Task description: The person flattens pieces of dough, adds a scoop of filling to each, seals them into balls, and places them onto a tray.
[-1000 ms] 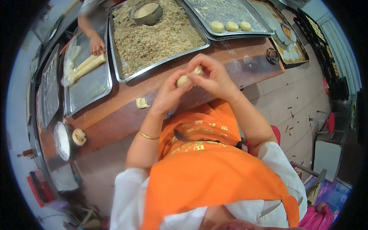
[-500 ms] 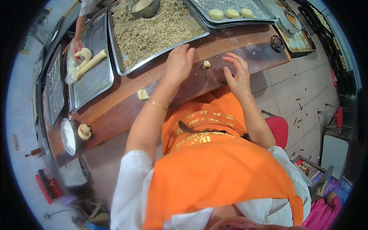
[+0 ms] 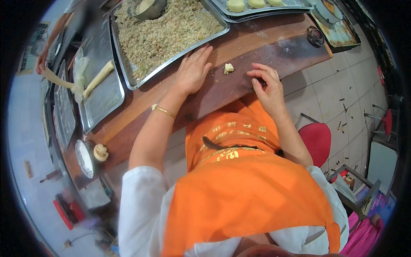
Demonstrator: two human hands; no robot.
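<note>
On the wooden bench, my left hand (image 3: 192, 71) lies with fingers outstretched at the near edge of the large tray (image 3: 182, 55) of crumbly mixture (image 3: 162, 36). A small, uneven lump of pale dough (image 3: 228, 68) rests on the bench (image 3: 235, 85) between my hands. My right hand (image 3: 267, 88) is open to the right of that lump, fingers loosely bent and apart, holding nothing visible. Another dough piece (image 3: 154, 107) is mostly hidden behind my left forearm.
A co-worker's hand (image 3: 41, 62) grips a long dough roll beside a tray (image 3: 102, 109) holding another roll (image 3: 97, 77). Floury bowl (image 3: 84, 157), coiled dough (image 3: 100, 152) at left; rings (image 3: 316, 37), dough rounds (image 3: 256, 3) at right. A red stool (image 3: 314, 143) stands below.
The dough that was in my hands now lies on the bench. My hands have parted, the left moving forward to the tray. The co-worker has lifted one roll leftward.
</note>
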